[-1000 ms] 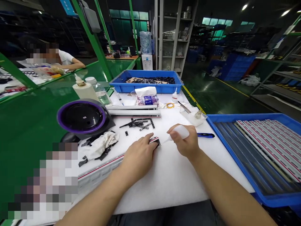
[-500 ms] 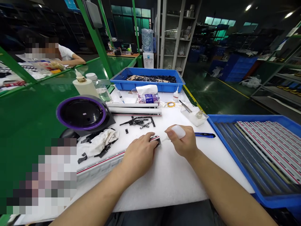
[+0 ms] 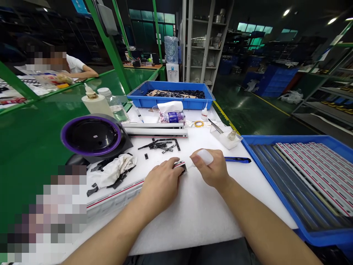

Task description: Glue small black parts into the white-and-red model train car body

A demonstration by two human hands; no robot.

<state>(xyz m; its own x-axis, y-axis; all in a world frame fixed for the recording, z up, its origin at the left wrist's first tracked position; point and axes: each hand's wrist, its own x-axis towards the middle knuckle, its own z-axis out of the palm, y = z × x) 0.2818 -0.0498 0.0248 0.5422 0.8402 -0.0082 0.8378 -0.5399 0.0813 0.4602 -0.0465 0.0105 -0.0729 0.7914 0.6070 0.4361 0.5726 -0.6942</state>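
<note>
My left hand [image 3: 162, 180] is closed around the right end of a long white strip [image 3: 116, 195] with a red line along it, lying on the white foam table top. The strip's dark end pokes out past my fingertips. In my right hand [image 3: 212, 169] is a small white squeeze bottle [image 3: 205, 156], tilted so that its thin nozzle points left at the strip's end. Whether the nozzle touches the strip I cannot tell. Several small black pieces [image 3: 160, 145] lie loose beyond my hands. A blue utility knife [image 3: 237, 159] lies just right of my right hand.
A blue tray [image 3: 248, 141] of striped strips stands at the right, another blue bin [image 3: 171, 102] at the back. A purple-rimmed black bowl [image 3: 93, 136], a crumpled white cloth [image 3: 117, 170], a tissue pack [image 3: 172, 116] and a clear dish [image 3: 228, 140] surround the work area. A person sits far left.
The view has shifted slightly, so the whole scene sits a little further left. Both hands keep their holds, and the bottle's nozzle stays near the strip's end.
</note>
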